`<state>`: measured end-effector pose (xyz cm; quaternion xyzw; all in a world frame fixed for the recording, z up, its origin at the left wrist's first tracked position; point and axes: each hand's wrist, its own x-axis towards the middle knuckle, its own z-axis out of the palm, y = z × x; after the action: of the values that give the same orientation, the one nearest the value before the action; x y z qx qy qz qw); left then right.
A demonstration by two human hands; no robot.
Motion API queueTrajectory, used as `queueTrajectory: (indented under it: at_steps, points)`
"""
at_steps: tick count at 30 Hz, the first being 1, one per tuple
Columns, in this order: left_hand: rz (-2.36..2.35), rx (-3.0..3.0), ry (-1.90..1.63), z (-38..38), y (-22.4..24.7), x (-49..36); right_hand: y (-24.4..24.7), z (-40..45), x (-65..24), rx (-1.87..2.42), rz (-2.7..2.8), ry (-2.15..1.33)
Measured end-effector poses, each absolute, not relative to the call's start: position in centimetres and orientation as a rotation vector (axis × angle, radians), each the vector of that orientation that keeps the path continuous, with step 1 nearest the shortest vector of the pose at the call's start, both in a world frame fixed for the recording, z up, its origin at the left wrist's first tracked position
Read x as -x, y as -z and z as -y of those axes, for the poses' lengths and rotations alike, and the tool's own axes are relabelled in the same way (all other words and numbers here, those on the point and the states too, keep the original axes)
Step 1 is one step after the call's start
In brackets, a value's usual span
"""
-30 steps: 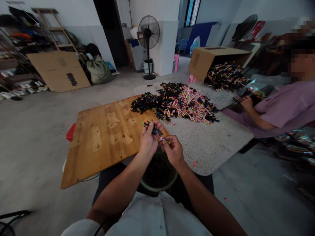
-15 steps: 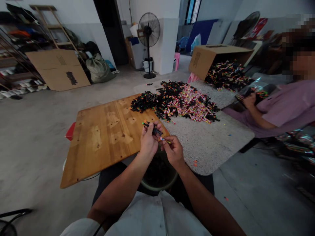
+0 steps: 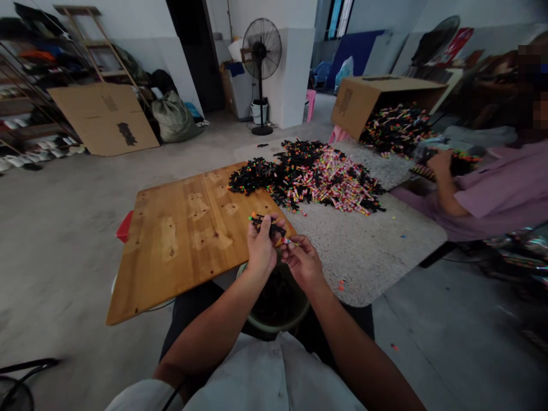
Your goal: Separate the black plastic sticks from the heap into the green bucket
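Observation:
My left hand (image 3: 262, 245) is closed around several small black plastic pieces (image 3: 274, 229) with green and orange tips. Close beside it, my right hand (image 3: 305, 264) pinches a small pink-and-yellow patterned stick (image 3: 287, 242) between thumb and fingers. Both hands hover over the near corner of the wooden board, above a round tub (image 3: 274, 326) between my knees with dark contents. A big heap of black pieces (image 3: 257, 176) mixed with pink-and-yellow sticks (image 3: 336, 177) lies beyond my hands.
The wooden board (image 3: 171, 245) and a speckled grey tabletop (image 3: 368, 251) adjoin. A cardboard box (image 3: 355, 105) on its side spills more pieces at the back right. A co-worker in a purple shirt (image 3: 505, 188) sits at the right. A fan (image 3: 261, 51) stands behind.
My right hand has turned slightly, and the patterned stick has shifted closer to my left hand. The co-worker's arm has moved a little, and the view has shifted slightly.

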<state>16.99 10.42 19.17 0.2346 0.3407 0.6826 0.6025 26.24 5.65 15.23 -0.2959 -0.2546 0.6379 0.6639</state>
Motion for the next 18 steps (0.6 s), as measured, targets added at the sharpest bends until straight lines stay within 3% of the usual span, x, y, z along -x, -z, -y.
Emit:
queueTrajectory:
  at_steps: [18]
  points:
    - [-0.973, -0.7, -1.621, -9.98, -19.43, -16.74, -14.91, -5.52, -25.77, 0.844, 0.685, -1.206]
